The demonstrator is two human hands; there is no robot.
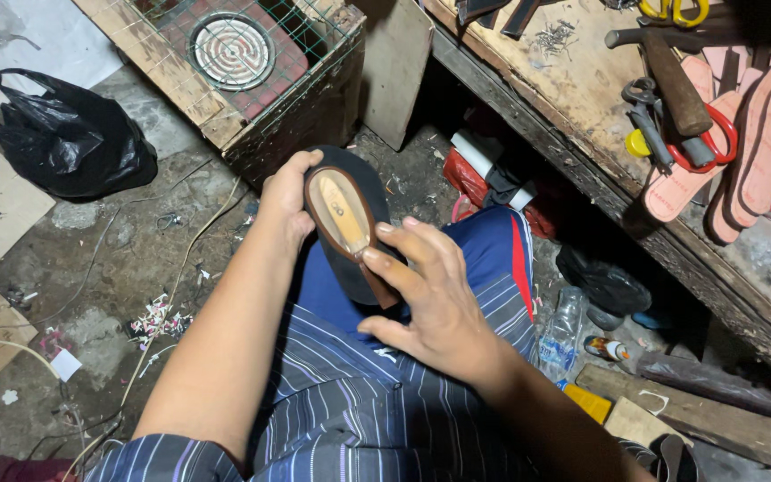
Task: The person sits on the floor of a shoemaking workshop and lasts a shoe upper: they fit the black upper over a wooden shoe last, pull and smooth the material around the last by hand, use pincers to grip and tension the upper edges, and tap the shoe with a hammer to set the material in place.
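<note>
A dark shoe upper on its last (354, 228), sole side up, is held over the lap. Its toe end is clasped by the left hand (286, 201), while the right hand (430, 299) is laid open against its side, fingertips (385, 229) pressed on the brown edge around the tan insole (343, 212). The step in hand is judged to be lasting the edge; firm, even pressure around the rim is called for next. A hammer (671, 76) and pink insoles (765, 134) are seen on the workbench (573, 98).
</note>
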